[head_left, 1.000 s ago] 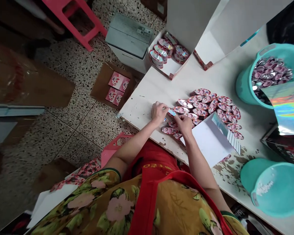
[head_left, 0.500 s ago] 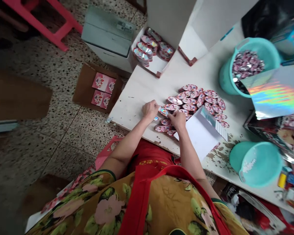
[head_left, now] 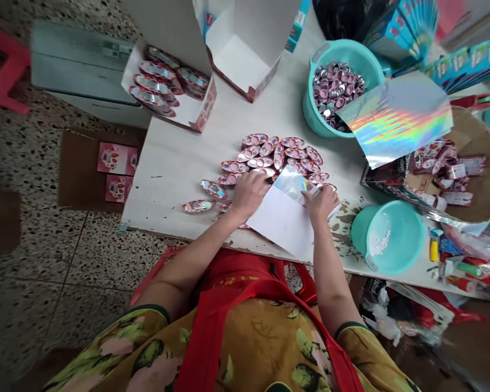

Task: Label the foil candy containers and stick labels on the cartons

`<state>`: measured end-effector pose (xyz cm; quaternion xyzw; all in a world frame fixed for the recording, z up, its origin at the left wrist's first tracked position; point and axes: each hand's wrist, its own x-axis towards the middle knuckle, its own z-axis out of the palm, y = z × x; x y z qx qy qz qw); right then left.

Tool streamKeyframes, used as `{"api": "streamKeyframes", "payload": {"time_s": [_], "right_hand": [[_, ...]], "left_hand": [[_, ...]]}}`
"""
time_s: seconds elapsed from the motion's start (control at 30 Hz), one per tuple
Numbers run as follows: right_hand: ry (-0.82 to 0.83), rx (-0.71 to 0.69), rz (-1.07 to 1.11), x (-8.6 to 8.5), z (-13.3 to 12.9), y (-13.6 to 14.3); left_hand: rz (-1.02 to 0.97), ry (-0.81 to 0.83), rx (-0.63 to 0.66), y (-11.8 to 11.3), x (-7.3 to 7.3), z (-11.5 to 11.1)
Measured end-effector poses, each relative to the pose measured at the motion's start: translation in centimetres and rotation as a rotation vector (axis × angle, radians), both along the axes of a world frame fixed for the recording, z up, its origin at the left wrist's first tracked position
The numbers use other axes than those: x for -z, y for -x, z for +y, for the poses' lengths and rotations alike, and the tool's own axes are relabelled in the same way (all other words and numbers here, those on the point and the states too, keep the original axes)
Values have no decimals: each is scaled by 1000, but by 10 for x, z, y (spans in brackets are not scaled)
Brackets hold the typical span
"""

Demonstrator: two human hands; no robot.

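A white sheet [head_left: 283,220] with a shiny holographic strip [head_left: 292,184] at its far end lies on top of several pink oval boat-shaped pieces. My right hand [head_left: 322,202] is at the right end of this strip, thumb and fingers pinched on the sheet's edge. Beside the sheet's left edge, my left hand [head_left: 250,193] lies palm down with fingers extended over the pieces, partly hiding them. Left of it sit an oval piece with a shiny top [head_left: 213,189] and another shiny-topped oval piece [head_left: 198,206]. More pink oval pieces [head_left: 260,162] are grouped beyond the hands.
At the back left, an open box [head_left: 196,117] holds stacked oval pieces; another open white box [head_left: 245,65] stands beside it. A teal bucket [head_left: 316,117] contains small round parts, with a holographic sheet [head_left: 404,120] across its rim. Another teal bucket [head_left: 408,239] and a carton [head_left: 482,136] stand right.
Both hands have left the shiny-topped oval piece they were holding. They have shifted right to the white sheet, and the sheet lies flatter. The camera view has swung right.
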<state>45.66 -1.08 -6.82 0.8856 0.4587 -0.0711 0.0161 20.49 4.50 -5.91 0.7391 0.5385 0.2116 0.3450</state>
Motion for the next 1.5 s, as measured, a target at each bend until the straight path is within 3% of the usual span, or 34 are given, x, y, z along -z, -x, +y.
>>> {"api": "streamKeyframes", "payload": {"time_s": [0.07, 0.17, 0.23, 0.3, 0.47, 0.57, 0.63, 0.7, 0.77, 0.83, 0.93, 1.03, 1.1, 1.2, 1.3, 1.4, 1.5], "right_hand": [[5, -90, 163, -4, 0, -5], [-25, -154, 438, -11, 3, -19], [-40, -112, 584, -11, 5, -28], [-39, -52, 714, -8, 8, -36], [-34, 52, 993, 5, 15, -46], [-13, 21, 929, 9, 20, -48], [-42, -52, 690, 5, 25, -44], [-141, -117, 397, -6, 32, -34], [-258, -167, 284, -21, 38, -13], [-291, -224, 457, -35, 45, 16], [-105, -241, 939, -46, 54, 66], [127, -143, 1239, -41, 62, 108], [161, -103, 1295, -32, 66, 127], [156, -171, 1215, -19, 72, 144], [179, -276, 991, -14, 76, 155], [204, -280, 830, -12, 80, 164], [217, -301, 703, -8, 86, 171]], "left_hand": [[-85, -19, 181, -50, 4, 2], [-118, -22, 315, -105, 13, 8], [-125, -11, 360, -122, 21, 12], [-175, 13, 389, -125, 29, 12], [-264, 98, 427, -107, 32, 2], [-284, 157, 411, -92, 20, -4], [-333, 196, 250, -77, 7, -6], [-434, 257, -63, -56, -6, -6], [-573, 351, -385, -32, -18, -3], [-689, 446, -581, -8, -25, 1], [-773, 522, -682, 20, -28, 3], [-812, 557, -748, 40, -24, 0], [-809, 573, -786, 50, -16, -5], [-696, 569, -828, 65, -2, -10], [-407, 416, -843, 74, 12, -9], [-109, 263, -816, 75, 21, -5], [79, 220, -789, 71, 27, -2]]}}
